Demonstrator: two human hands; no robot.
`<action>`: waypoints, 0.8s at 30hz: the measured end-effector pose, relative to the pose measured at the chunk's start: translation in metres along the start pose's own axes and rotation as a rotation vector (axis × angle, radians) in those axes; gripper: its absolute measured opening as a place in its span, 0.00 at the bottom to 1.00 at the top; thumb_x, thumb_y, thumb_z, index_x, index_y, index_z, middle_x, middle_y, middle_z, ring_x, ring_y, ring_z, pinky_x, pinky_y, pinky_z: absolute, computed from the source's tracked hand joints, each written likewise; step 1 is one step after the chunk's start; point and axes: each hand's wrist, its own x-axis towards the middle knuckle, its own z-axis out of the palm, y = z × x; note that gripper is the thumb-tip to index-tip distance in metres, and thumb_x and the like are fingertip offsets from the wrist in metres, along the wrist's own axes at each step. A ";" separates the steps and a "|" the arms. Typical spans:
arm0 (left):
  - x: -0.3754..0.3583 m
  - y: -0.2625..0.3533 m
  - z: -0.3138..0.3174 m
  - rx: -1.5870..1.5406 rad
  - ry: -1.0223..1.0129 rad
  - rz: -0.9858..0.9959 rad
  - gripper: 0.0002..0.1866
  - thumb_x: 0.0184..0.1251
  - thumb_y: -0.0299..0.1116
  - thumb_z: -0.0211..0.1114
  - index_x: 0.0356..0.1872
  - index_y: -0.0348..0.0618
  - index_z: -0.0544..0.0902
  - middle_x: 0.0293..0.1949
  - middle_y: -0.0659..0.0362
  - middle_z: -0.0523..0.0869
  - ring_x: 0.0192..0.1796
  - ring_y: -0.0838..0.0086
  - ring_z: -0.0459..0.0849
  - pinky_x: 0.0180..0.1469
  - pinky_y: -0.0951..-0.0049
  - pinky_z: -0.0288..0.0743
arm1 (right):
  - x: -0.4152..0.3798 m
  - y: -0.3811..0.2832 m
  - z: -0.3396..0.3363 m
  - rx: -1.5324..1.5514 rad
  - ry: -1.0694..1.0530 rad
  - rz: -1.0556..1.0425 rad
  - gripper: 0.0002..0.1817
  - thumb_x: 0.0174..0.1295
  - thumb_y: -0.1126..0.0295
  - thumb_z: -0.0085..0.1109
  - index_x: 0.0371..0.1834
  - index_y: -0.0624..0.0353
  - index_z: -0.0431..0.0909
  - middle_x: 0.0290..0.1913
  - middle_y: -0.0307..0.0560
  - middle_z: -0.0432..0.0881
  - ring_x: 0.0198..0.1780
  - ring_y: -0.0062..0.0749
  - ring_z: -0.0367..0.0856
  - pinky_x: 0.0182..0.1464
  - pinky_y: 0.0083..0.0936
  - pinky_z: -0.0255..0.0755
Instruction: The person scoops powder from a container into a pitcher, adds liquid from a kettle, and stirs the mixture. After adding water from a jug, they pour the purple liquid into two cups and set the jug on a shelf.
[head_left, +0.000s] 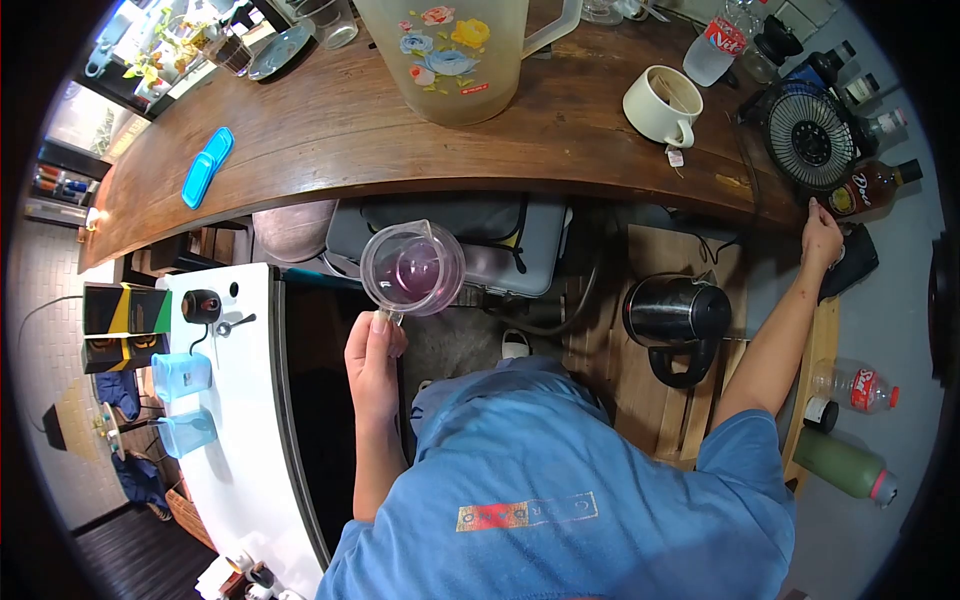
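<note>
Clear round cup [430, 272] with pinkish-purple contents in the left hand [374, 362]
Head view: the left hand's fingers close around its handle, holding it before the near edge of the brown wooden surface [300, 150]; the right hand [822, 242] reaches to the near right corner, beside a round black fan [812, 142] and black-capped brown bottle [868, 192], its grip impossible to tell.

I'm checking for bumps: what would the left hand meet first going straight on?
Probably the front edge of the wooden table, with the clear cup in the left hand leading; held lower, perhaps the grey case underneath. Depth is unclear.
</note>
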 end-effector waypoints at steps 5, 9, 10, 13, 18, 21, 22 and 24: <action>0.004 0.002 -0.003 -0.029 -0.003 0.032 0.12 0.76 0.36 0.48 0.31 0.42 0.72 0.24 0.67 0.65 0.27 0.84 0.60 0.32 0.79 0.55 | -0.009 -0.006 -0.006 -0.011 -0.001 -0.023 0.25 0.57 0.47 0.62 0.42 0.58 0.85 0.41 0.50 0.86 0.44 0.38 0.84 0.51 0.28 0.72; 0.008 0.006 -0.006 -0.015 0.037 0.049 0.13 0.76 0.36 0.48 0.29 0.43 0.70 0.23 0.67 0.64 0.26 0.83 0.60 0.31 0.80 0.55 | -0.014 -0.007 -0.006 0.027 -0.005 -0.040 0.24 0.57 0.49 0.63 0.44 0.60 0.85 0.41 0.50 0.86 0.44 0.37 0.84 0.50 0.27 0.72; 0.009 0.007 -0.007 -0.016 0.038 0.049 0.13 0.76 0.36 0.48 0.29 0.43 0.70 0.23 0.67 0.64 0.26 0.83 0.60 0.31 0.80 0.55 | -0.013 -0.004 -0.004 0.055 0.006 -0.040 0.24 0.58 0.49 0.63 0.44 0.60 0.84 0.41 0.48 0.87 0.44 0.35 0.84 0.50 0.26 0.72; 0.013 0.016 -0.013 -0.050 0.050 0.066 0.14 0.77 0.36 0.48 0.27 0.45 0.67 0.23 0.68 0.62 0.26 0.83 0.59 0.30 0.79 0.55 | -0.023 -0.005 -0.006 0.088 0.077 -0.028 0.22 0.58 0.50 0.64 0.44 0.59 0.85 0.39 0.45 0.87 0.42 0.31 0.84 0.47 0.24 0.73; 0.031 0.033 -0.034 -0.064 -0.001 0.142 0.15 0.77 0.38 0.47 0.27 0.45 0.66 0.23 0.67 0.62 0.25 0.83 0.57 0.28 0.79 0.54 | -0.077 -0.060 -0.033 0.143 0.204 -0.011 0.20 0.58 0.52 0.65 0.40 0.59 0.84 0.30 0.38 0.84 0.32 0.23 0.80 0.40 0.21 0.72; 0.049 0.051 -0.048 -0.045 -0.057 0.176 0.15 0.78 0.38 0.46 0.28 0.44 0.67 0.23 0.67 0.62 0.25 0.82 0.58 0.28 0.80 0.54 | -0.106 -0.089 -0.034 0.368 0.178 0.009 0.18 0.58 0.55 0.66 0.39 0.60 0.84 0.30 0.38 0.84 0.33 0.20 0.79 0.40 0.20 0.72; 0.056 0.057 -0.053 -0.048 -0.065 0.185 0.15 0.78 0.38 0.46 0.28 0.44 0.67 0.23 0.67 0.62 0.25 0.82 0.58 0.28 0.80 0.54 | -0.116 -0.102 -0.035 0.373 0.189 0.012 0.18 0.58 0.55 0.66 0.39 0.60 0.84 0.30 0.38 0.84 0.33 0.20 0.79 0.40 0.20 0.72; 0.070 0.067 -0.063 -0.024 -0.081 0.190 0.15 0.78 0.39 0.47 0.29 0.44 0.67 0.23 0.67 0.62 0.25 0.82 0.58 0.28 0.80 0.54 | -0.139 -0.135 -0.034 0.548 0.149 -0.092 0.16 0.58 0.58 0.67 0.38 0.62 0.84 0.32 0.40 0.84 0.34 0.19 0.78 0.40 0.19 0.71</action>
